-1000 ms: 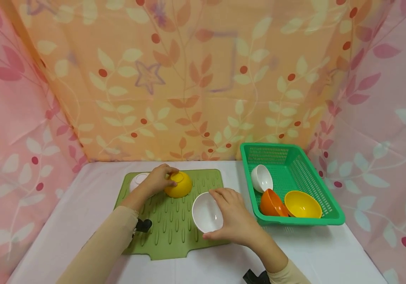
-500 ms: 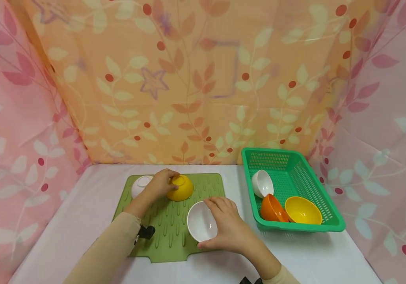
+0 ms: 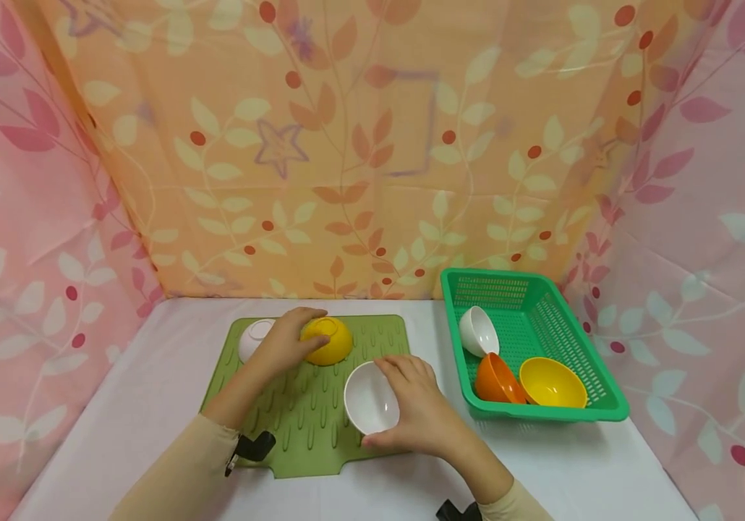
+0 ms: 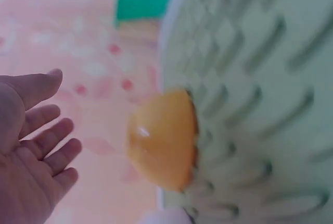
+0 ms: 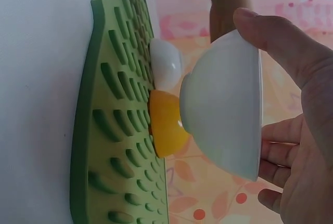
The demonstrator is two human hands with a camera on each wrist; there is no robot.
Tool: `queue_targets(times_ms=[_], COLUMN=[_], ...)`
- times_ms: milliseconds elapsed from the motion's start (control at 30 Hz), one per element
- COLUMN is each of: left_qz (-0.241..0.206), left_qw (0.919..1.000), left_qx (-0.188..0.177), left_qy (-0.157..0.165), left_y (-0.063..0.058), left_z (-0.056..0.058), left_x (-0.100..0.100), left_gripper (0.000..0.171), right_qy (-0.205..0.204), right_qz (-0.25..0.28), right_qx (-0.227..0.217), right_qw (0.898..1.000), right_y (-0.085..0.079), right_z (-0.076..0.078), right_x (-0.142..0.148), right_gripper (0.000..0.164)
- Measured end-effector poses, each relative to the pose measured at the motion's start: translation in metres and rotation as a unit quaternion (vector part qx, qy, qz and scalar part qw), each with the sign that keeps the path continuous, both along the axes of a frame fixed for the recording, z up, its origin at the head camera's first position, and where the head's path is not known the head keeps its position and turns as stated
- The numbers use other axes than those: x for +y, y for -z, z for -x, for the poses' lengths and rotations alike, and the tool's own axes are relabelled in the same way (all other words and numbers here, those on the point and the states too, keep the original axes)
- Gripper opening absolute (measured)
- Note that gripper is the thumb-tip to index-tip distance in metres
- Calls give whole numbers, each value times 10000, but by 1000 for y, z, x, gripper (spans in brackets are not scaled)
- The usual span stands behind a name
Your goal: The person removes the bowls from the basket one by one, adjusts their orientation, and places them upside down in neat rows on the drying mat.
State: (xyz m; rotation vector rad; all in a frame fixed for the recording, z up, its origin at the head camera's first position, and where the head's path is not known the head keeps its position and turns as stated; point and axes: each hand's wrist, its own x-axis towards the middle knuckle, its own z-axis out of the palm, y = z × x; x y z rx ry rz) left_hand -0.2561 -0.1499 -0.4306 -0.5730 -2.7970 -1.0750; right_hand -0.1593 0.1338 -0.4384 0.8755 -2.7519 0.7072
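Note:
My right hand (image 3: pixel 421 412) holds a white bowl (image 3: pixel 367 399) by its rim, thumb on one side and fingers on the other. The bowl's inside faces me, and the right wrist view shows it raised above the green drying mat (image 3: pixel 310 457). A yellow bowl (image 3: pixel 336 346) lies upside down on the mat. My left hand (image 3: pixel 283 346) overlaps that bowl in the head view. In the left wrist view the same hand, fingers spread loosely, stands apart from the yellow bowl (image 4: pixel 164 140). Another white bowl (image 3: pixel 254 339), also upside down, is partly hidden behind the left hand.
A green plastic basket (image 3: pixel 545 412) stands at the right on the white-covered table (image 3: pixel 359 499). It contains a white bowl (image 3: pixel 479 333), an orange bowl (image 3: pixel 497 380) and a yellow bowl (image 3: pixel 553 383). Patterned cloth (image 3: pixel 372 217) hangs behind and at both sides.
The left hand's fingers have loosened from the upside-down yellow bowl, which stays on the mat. My right hand has shifted a little left over the mat with the white bowl.

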Motion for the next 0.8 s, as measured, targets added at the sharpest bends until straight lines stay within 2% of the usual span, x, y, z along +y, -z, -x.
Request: queue_targets(times_ms=[133, 200, 300, 400, 600, 800], left_qz=[-461, -590, -746, -881, -1120, -1215], left_qw=[9984, 9972, 9953, 9938, 9896, 9875], left_qx=[-300, -424, -542, -595, -896, -990], left_qy=[100, 167, 280, 325, 90, -145], left_y=[-17, -22, -25, -24, -17, -11], left_z=[-35, -51, -74, -90, -112, -123], left_x=[0, 1, 3, 7, 18, 25], left_gripper=[53, 54, 55, 52, 46, 49], right_qy=[51, 61, 56, 66, 88, 39], right_qz=[73, 69, 87, 94, 45, 62], right_qx=[24, 54, 100, 123, 157, 227], right_qw=[10000, 9999, 9999, 9999, 9998, 9997], right_y=[-2, -3, -4, -6, -7, -5], right_z=[0, 0, 0, -1, -2, -1], right_x=[0, 0, 1, 2, 2, 2], right_gripper=[120, 120, 119, 118, 118, 118])
